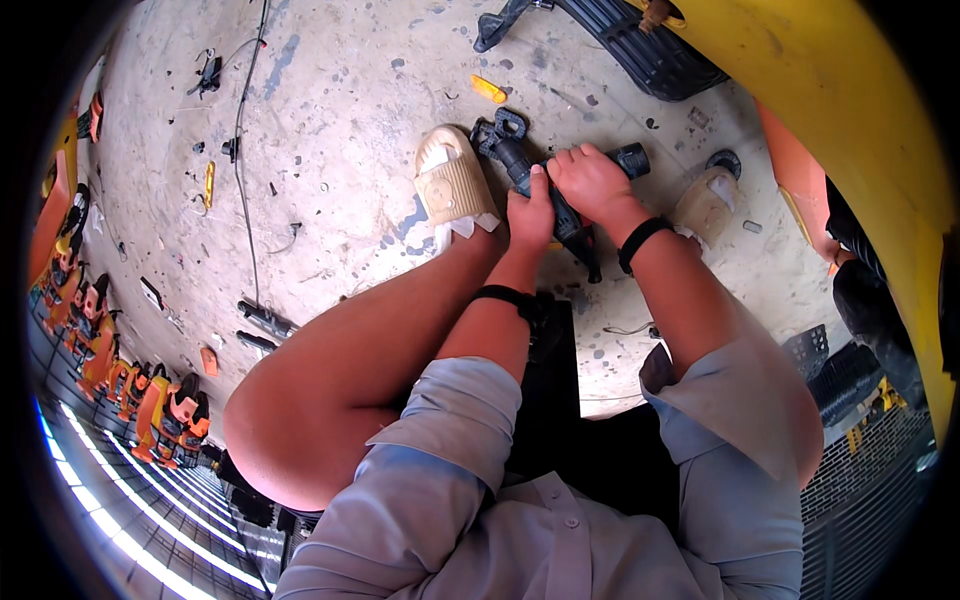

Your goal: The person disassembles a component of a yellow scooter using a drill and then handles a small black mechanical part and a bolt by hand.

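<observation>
Between my feet, both hands meet on a dark hand-held power tool point(565, 222) with greenish patches; its exact kind I cannot make out. My left hand point(531, 212) is closed round the body, thumb lying along the top. Right beside it, my right hand point(590, 182) is closed over the tool, with a thick black cylinder point(630, 160) sticking out past the knuckles. At the far end, a black looped part point(510, 124) lies close to my left sandal point(452, 188). A tapered black end points back toward me.
A yellow-handled tool point(489, 89) lies beyond my hands, another yellow piece point(209, 185) further left. A black cable point(240, 150) runs along the stained floor. Yellow machine bodywork point(860, 130) curves along the right. My right sandal point(706, 208) stands near it. Orange parts point(150, 420) line the left.
</observation>
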`<state>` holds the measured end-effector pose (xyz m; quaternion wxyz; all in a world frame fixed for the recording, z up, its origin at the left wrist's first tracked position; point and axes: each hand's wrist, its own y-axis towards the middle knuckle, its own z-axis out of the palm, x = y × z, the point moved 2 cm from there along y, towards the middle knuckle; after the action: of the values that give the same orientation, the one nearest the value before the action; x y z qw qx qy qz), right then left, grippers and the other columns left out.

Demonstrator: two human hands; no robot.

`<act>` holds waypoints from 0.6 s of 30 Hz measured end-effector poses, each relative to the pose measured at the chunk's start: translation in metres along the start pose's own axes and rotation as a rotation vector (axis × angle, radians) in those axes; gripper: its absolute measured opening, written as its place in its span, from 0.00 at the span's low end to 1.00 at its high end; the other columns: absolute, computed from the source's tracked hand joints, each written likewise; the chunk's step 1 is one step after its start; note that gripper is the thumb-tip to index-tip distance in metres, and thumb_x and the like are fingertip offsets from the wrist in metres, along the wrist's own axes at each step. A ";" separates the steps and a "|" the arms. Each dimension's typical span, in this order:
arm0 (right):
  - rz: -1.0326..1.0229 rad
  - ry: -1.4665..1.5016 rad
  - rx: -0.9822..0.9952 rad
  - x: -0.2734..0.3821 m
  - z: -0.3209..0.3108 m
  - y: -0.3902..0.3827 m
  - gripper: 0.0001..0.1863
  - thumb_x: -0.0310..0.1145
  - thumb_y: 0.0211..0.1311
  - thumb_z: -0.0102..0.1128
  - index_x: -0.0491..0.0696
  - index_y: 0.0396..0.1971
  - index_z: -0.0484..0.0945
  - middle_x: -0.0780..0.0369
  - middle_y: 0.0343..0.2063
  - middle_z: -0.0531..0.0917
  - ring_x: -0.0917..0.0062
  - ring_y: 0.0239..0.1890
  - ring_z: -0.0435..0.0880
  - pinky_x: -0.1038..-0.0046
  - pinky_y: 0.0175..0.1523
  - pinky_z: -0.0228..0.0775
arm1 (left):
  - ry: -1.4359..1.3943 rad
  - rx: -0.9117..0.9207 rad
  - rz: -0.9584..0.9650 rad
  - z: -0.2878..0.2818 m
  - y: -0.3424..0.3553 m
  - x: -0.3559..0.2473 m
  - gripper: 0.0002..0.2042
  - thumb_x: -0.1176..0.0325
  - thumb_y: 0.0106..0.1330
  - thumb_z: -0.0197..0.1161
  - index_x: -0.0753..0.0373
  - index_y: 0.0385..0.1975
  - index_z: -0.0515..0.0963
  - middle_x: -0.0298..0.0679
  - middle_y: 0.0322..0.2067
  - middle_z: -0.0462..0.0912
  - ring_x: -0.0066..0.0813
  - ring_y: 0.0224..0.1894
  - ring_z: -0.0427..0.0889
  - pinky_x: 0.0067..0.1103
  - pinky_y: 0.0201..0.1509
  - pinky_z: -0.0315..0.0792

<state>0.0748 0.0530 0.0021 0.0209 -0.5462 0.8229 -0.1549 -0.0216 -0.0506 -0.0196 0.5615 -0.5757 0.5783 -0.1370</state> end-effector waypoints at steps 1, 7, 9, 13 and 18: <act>-0.017 -0.013 -0.006 -0.003 0.000 0.001 0.03 0.34 0.59 0.59 0.54 0.32 0.77 0.66 0.30 0.81 0.75 0.37 0.82 0.73 0.48 0.68 | -0.020 0.014 0.004 0.002 -0.001 -0.003 0.33 0.40 0.70 0.61 0.76 0.38 0.78 0.52 0.35 0.85 0.35 0.40 0.85 0.30 0.48 0.77; -0.116 -0.071 -0.056 -0.035 0.003 0.007 0.01 0.34 0.61 0.57 0.56 0.31 0.77 0.68 0.30 0.81 0.77 0.38 0.81 0.74 0.50 0.66 | -0.072 0.077 -0.164 0.029 -0.004 -0.007 0.36 0.35 0.71 0.54 0.75 0.36 0.78 0.49 0.32 0.85 0.37 0.37 0.85 0.31 0.47 0.77; -0.150 -0.109 -0.089 -0.043 -0.004 0.010 0.02 0.34 0.62 0.56 0.57 0.31 0.77 0.68 0.31 0.81 0.78 0.39 0.81 0.74 0.50 0.66 | -0.163 0.113 -0.219 0.039 -0.002 -0.006 0.38 0.34 0.72 0.51 0.75 0.35 0.79 0.49 0.31 0.85 0.40 0.36 0.85 0.33 0.46 0.77; -0.081 -0.155 0.076 -0.018 -0.030 0.051 0.05 0.35 0.66 0.54 0.57 0.36 0.80 0.69 0.34 0.83 0.77 0.42 0.81 0.72 0.52 0.65 | 0.064 -0.067 -0.038 0.013 0.028 -0.023 0.42 0.32 0.73 0.45 0.76 0.38 0.82 0.52 0.31 0.87 0.40 0.33 0.86 0.32 0.37 0.78; -0.254 -0.519 0.107 0.025 -0.065 0.111 0.12 0.37 0.72 0.51 0.56 0.46 0.83 0.66 0.41 0.83 0.73 0.47 0.80 0.65 0.53 0.65 | -0.510 0.046 -0.215 -0.028 0.038 -0.049 0.42 0.31 0.75 0.40 0.74 0.55 0.75 0.47 0.48 0.84 0.33 0.48 0.82 0.28 0.50 0.76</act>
<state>-0.0472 0.0848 0.0362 0.2401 -0.6643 0.7057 -0.0546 -0.0782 -0.0127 -0.0167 0.6842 -0.6368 0.3505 -0.0596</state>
